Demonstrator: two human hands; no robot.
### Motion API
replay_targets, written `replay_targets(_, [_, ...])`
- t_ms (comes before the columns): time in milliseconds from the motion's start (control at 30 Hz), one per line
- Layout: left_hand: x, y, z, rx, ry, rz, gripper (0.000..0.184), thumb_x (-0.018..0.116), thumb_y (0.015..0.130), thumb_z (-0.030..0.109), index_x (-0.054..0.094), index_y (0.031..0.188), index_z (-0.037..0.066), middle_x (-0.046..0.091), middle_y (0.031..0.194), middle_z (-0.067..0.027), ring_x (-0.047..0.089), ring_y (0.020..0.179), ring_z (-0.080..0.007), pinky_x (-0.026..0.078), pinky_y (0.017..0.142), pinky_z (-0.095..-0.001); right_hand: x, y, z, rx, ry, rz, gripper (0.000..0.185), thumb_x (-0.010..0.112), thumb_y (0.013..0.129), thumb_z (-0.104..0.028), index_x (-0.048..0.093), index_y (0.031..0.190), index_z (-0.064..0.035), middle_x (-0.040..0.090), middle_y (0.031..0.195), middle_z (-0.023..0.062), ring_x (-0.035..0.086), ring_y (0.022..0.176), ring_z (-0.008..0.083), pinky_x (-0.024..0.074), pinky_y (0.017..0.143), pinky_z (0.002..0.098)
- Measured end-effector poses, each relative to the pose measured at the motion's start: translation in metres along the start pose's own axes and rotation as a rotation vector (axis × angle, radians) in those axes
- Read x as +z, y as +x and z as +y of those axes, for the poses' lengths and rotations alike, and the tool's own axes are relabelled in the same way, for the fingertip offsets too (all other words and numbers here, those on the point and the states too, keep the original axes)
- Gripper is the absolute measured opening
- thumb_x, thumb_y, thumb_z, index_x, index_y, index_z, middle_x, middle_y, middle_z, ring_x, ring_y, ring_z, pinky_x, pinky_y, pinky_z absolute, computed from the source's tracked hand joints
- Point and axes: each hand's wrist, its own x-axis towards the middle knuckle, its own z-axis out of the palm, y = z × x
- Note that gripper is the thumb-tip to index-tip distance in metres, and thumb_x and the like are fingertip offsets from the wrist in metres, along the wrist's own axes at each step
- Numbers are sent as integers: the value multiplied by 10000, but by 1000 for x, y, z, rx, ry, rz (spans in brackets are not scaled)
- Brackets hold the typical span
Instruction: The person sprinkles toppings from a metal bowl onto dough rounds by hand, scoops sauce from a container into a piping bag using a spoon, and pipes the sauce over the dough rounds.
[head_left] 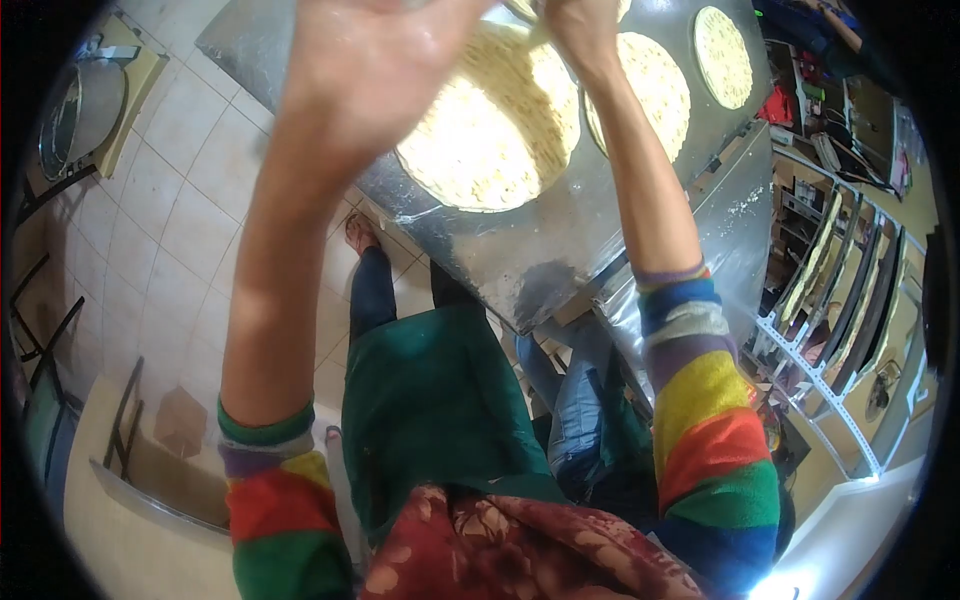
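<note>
Round, flat, speckled pale dough discs lie on a dark metal griddle. The largest disc (490, 130) is nearest to me, with a second disc (655, 95) to its right and a third (723, 58) further right. My left hand (375, 60) is raised over the left edge of the largest disc, blurred, its fingers cut off by the top of the frame. My right hand (578, 30) is above the gap between the largest and second discs, near the top edge; its fingers are partly cut off. Whether it holds anything is unclear.
At the right stands a metal rack (840, 300) with tilted trays. A person's jeans-clad leg (578, 405) shows beside my green apron (435, 400). Another person's arm (845, 30) is at top right. A round pan-like object (85, 115) sits at upper left.
</note>
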Motion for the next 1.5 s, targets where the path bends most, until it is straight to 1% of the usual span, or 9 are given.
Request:
replay_targets(267, [1, 3, -29, 64, 83, -49, 211, 590, 907, 43, 626, 1112, 9, 674, 994, -81, 645, 908, -150, 546, 790, -289, -5, -17, 21, -45, -141, -29, 509, 362, 1036, -305, 584, 700, 6, 522, 519, 34, 434, 474, 100, 363, 434, 322])
replay_targets(400, [15, -9, -30, -86, 156, -105, 207, 590, 908, 63, 633, 1108, 25, 666, 970, -64, 621, 933, -148, 508, 845, -300, -39, -47, 1, 263, -86, -83, 501, 341, 1040, -304, 601, 744, 5, 537, 552, 32, 459, 516, 89, 377, 448, 309])
replay_targets(533, [13, 2, -30, 61, 114, -96, 203, 573, 926, 118, 639, 1084, 9, 652, 915, -48, 609, 855, -134, 496, 746, -263, -29, -34, 6, 327, 79, -33, 488, 370, 1036, -300, 596, 718, -7, 522, 554, -2, 441, 510, 80, 373, 464, 301])
replay_targets(767, [18, -7, 21, -186, 313, 8, 192, 585, 895, 68, 646, 1065, 1, 661, 905, -60, 622, 850, -146, 502, 737, -270, -6, -7, 13, -250, -77, 150, 443, 475, 994, -302, 597, 677, -18, 528, 525, 11, 507, 490, 110, 392, 463, 281])
replay_targets(800, [19, -10, 30, -237, 302, -25, 194, 587, 882, 35, 643, 1063, -6, 663, 926, -62, 621, 875, -145, 499, 766, -268, -29, -26, 14, -71, -52, 0, 173, 576, 889, -95, 602, 744, -4, 557, 567, 22, 503, 472, 94, 408, 434, 291])
replay_targets(867, [30, -29, 26, -150, 203, -35, 200, 610, 901, 50, 634, 1087, -20, 677, 988, -65, 613, 925, -122, 491, 823, -257, -52, -42, -30, -65, -280, -1, 237, 517, 944, -140, 600, 816, 42, 551, 535, 141, 539, 445, 177, 409, 443, 332])
replay_targets(1067, [82, -109, 81, -99, 158, -331, 253, 579, 784, -103, 619, 1011, 4, 628, 1083, -95, 590, 1044, -182, 461, 918, -323, -110, -136, -133, 673, 103, 219, 599, 415, 1010, -390, 485, 521, -51, 430, 468, -12, 381, 456, 69, 287, 422, 271])
replay_targets(1333, [126, -192, 128, 103, 401, -613, 286, 619, 725, -43, 628, 997, 45, 630, 1031, -119, 608, 976, -322, 478, 861, -376, -116, -283, -201, 883, 530, 347, 602, 393, 1008, -443, 434, 511, -107, 429, 484, -43, 378, 460, 51, 270, 445, 253])
replay_targets(1500, [146, -218, 151, 188, 454, -756, 320, 601, 699, -51, 614, 1008, 32, 634, 1009, -126, 605, 980, -336, 474, 867, -394, -131, -323, -266, 522, 380, 260, 226, 580, 905, -213, 577, 802, -12, 590, 771, 47, 549, 719, 123, 436, 663, 272])
